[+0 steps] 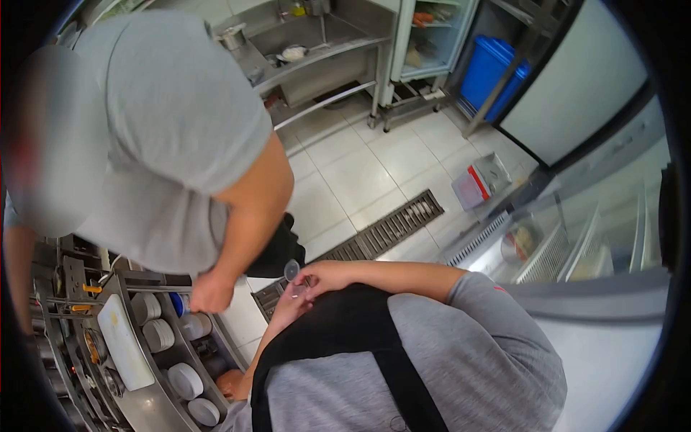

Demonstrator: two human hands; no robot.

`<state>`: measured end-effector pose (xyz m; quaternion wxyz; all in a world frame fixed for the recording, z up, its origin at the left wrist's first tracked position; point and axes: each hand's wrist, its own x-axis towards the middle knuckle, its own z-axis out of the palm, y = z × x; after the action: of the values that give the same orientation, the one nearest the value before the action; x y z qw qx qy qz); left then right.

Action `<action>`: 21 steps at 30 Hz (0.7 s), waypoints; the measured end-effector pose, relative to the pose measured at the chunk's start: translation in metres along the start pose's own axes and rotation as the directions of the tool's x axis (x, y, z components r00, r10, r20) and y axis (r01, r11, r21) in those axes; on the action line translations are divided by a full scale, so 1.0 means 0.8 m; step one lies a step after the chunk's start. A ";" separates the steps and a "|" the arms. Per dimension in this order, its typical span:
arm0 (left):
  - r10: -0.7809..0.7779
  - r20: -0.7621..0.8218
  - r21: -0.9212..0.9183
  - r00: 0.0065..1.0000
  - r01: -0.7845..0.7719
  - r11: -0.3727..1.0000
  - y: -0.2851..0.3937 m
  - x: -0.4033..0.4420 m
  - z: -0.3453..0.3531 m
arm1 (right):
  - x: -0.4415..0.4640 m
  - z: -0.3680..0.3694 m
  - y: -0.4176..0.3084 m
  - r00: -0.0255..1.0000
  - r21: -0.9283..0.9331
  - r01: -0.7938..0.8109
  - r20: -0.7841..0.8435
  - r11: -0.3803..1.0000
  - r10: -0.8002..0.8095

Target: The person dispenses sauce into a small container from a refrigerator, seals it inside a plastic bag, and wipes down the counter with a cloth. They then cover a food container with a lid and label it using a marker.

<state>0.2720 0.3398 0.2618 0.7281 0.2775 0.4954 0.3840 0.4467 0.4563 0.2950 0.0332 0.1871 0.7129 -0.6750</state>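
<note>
In front of my black apron (pixel 327 324), both hands are drawn together around a small clear plastic cup (pixel 297 291). A round clear lid (pixel 291 271) stands up at its far side, tilted; whether it is joined to the cup I cannot tell. My left hand (pixel 288 302) is closed on the cup from below. From the right comes my right hand (pixel 324 279), its fingers bent and pinching at the cup's edge. My fingers partly hide the cup, and I cannot see what is in it.
A co-worker in a grey shirt (pixel 180 101) leans over at the left, a fist (pixel 212 291) near the counter. Stacked white bowls (pixel 158 335) and a cutting board (pixel 125 342) are there. A floor drain (pixel 389 230), a sink (pixel 324 43), a blue bin (pixel 493 75) and a glass-fronted fridge (pixel 576 237) surround me.
</note>
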 end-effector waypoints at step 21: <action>0.009 -0.434 -0.073 0.901 -0.045 0.996 0.042 0.098 0.076 | 0.087 -0.273 -0.030 0.564 -0.355 -0.283 0.690 0.891 0.454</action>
<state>0.3361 0.4225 0.2702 0.6050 0.1624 0.6249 0.4660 0.4196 0.6842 0.3159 0.4874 0.0287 0.6421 -0.5911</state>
